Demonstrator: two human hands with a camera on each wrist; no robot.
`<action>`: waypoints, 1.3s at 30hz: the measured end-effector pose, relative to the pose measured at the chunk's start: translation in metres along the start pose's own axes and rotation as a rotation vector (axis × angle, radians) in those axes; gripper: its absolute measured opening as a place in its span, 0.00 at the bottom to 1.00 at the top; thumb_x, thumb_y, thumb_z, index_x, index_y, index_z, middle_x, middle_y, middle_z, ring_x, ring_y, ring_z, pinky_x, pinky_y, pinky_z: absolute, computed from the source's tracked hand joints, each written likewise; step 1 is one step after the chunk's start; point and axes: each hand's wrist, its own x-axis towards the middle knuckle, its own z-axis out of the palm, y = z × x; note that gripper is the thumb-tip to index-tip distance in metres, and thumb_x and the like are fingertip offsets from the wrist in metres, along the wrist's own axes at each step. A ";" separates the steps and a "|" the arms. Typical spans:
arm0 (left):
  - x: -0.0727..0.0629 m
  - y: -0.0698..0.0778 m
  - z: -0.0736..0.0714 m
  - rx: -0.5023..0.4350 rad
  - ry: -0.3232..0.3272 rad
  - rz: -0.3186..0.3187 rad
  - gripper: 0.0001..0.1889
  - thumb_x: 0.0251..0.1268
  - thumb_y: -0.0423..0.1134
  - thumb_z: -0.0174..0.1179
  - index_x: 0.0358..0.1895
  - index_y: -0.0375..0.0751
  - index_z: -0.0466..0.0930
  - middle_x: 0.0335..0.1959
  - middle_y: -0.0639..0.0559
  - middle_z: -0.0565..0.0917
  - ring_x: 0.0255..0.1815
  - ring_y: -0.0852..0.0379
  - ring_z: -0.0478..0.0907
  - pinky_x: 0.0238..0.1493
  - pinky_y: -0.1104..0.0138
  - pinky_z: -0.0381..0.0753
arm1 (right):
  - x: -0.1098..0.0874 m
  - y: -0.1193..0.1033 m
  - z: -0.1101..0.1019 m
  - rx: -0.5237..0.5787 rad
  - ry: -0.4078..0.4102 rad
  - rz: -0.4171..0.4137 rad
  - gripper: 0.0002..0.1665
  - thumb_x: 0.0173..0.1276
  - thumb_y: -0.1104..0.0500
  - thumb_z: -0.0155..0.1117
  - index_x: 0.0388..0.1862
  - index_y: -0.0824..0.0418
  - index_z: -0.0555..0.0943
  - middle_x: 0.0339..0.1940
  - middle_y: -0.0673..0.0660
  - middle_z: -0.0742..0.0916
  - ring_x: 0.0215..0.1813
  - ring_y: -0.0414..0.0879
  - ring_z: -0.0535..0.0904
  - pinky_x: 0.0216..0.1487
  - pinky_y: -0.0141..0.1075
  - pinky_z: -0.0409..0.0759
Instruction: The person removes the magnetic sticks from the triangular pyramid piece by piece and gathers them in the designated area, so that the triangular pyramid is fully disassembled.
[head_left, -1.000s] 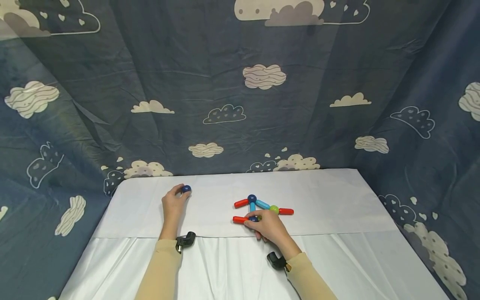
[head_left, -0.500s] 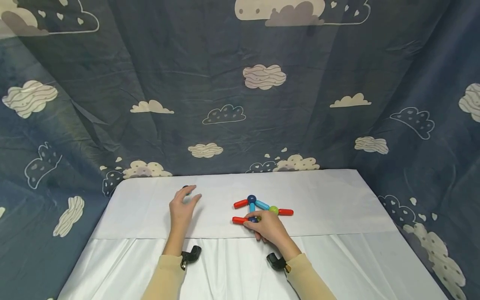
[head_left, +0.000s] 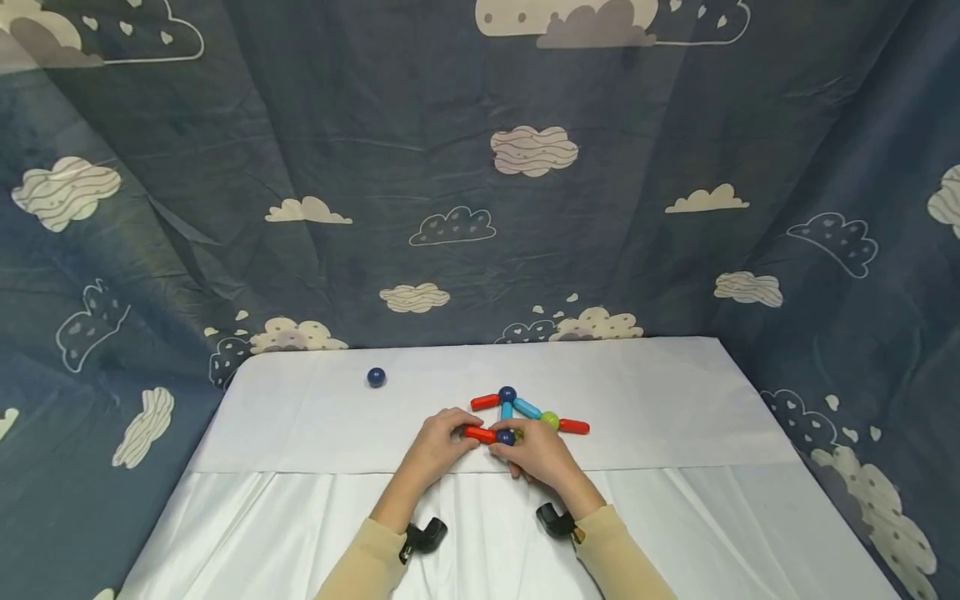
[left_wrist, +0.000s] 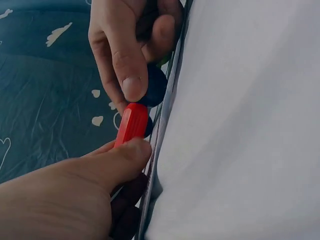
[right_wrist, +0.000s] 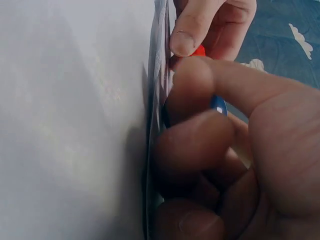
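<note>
My left hand (head_left: 442, 442) pinches the outer end of a red building-toy stick (head_left: 480, 434) between thumb and finger. That stick meets a dark blue ball (head_left: 506, 437), which my right hand (head_left: 542, 450) grips. In the left wrist view the red stick (left_wrist: 132, 122) spans the gap between both hands, its end against the blue ball (left_wrist: 157, 89). Behind the hands, the joined figure continues with another dark blue ball (head_left: 507, 394), a red stick (head_left: 484, 402), a light blue stick (head_left: 527, 408), a green ball (head_left: 550, 419) and a red stick (head_left: 574, 426). My right fingers hide its near right part.
A loose dark blue ball (head_left: 377, 377) lies at the back left of the white-covered table (head_left: 660, 400). A dark curtain (head_left: 450, 275) with cloud prints stands behind the table and at both sides. The cloth hangs over the front edge.
My left hand has let go of the loose blue ball, come right and toward me, and taken hold of the near red stick. My right hand has stayed on the figure.
</note>
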 end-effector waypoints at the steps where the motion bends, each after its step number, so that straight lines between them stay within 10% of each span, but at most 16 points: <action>1: 0.001 0.000 0.001 0.003 0.011 -0.004 0.14 0.67 0.37 0.73 0.54 0.48 0.90 0.52 0.52 0.91 0.60 0.49 0.85 0.66 0.51 0.82 | 0.001 0.001 -0.001 -0.003 -0.008 -0.007 0.23 0.70 0.49 0.75 0.63 0.51 0.86 0.11 0.48 0.80 0.10 0.40 0.69 0.16 0.31 0.67; 15: 0.002 -0.004 0.001 -0.097 0.038 -0.065 0.11 0.66 0.39 0.74 0.51 0.49 0.92 0.52 0.51 0.92 0.61 0.47 0.86 0.68 0.48 0.81 | 0.005 0.013 -0.011 0.112 -0.111 -0.022 0.26 0.75 0.59 0.70 0.70 0.52 0.80 0.21 0.52 0.86 0.14 0.44 0.76 0.22 0.33 0.73; 39: -0.003 -0.007 -0.002 -0.227 0.060 -0.123 0.13 0.63 0.50 0.76 0.49 0.55 0.93 0.47 0.60 0.92 0.52 0.56 0.87 0.60 0.58 0.83 | 0.008 0.013 -0.004 0.178 0.030 0.045 0.23 0.76 0.61 0.67 0.68 0.56 0.78 0.22 0.51 0.88 0.14 0.43 0.77 0.18 0.31 0.74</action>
